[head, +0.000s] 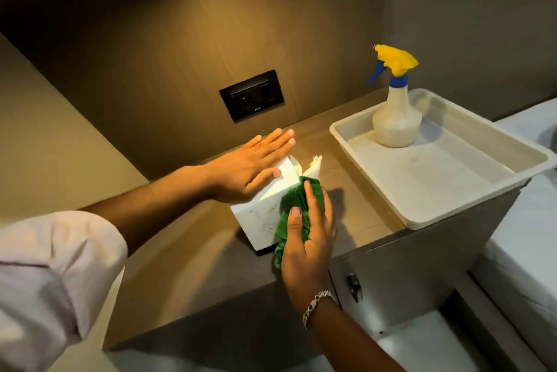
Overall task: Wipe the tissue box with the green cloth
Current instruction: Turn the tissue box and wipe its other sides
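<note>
A white tissue box (258, 219) stands on the brown shelf (193, 257), with a tissue sticking up from its top. My left hand (251, 165) lies flat with fingers spread against the box's top left edge, steadying it. My right hand (307, 239) presses a bunched green cloth (294, 205) against the box's right side and top corner. Part of the cloth hangs below my palm. The box's right face is hidden behind cloth and hand.
A cream plastic tray (464, 187) sits to the right on the shelf, holding a spray bottle (396, 112) with a yellow and blue trigger. A black socket plate (252, 95) is set in the wall behind. A cabinet latch (353, 284) is below the shelf edge.
</note>
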